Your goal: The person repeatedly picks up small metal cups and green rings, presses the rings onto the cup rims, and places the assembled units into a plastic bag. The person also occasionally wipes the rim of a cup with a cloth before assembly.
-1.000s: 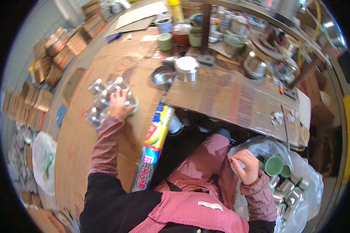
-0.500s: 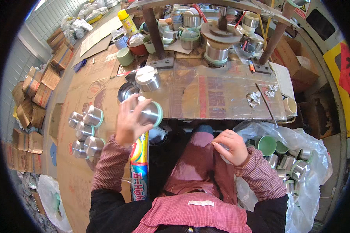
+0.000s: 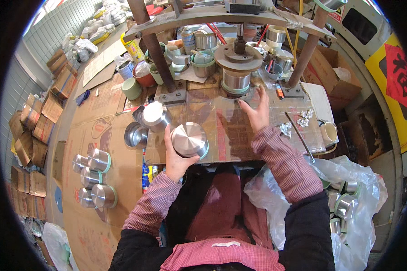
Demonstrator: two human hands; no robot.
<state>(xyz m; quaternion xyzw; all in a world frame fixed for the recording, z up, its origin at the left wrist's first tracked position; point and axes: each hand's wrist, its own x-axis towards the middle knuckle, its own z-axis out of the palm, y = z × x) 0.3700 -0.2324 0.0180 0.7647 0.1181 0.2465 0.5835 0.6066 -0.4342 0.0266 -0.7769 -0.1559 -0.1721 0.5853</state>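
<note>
My left hand [image 3: 176, 158] grips a shiny steel cup [image 3: 188, 139] with a pale green rim, its flat metal end facing up, at the near edge of the cardboard-covered bench. Fingers spread and holding nothing, my right hand [image 3: 257, 113] reaches toward the press. Under the round plate of the press [image 3: 238, 57] sits another steel cup [image 3: 235, 82], just beyond my right fingertips. Left of the held cup stand a steel cup [image 3: 155, 115] and an open metal cup [image 3: 136, 135] with a dark inside.
Several steel cups [image 3: 105, 196] lie grouped on the cardboard at left. A clear plastic bag [image 3: 371, 203] of cups is at lower right. A thin metal rod [image 3: 299, 135], foil scraps [image 3: 286, 129] and a cream mug [image 3: 328, 133] occupy the bench's right side. Press posts [image 3: 160, 58] flank the plate.
My right hand has risen from over my lap to near the press and opened. My left hand has carried its cup rightward onto or just above the bench edge. The view has shifted.
</note>
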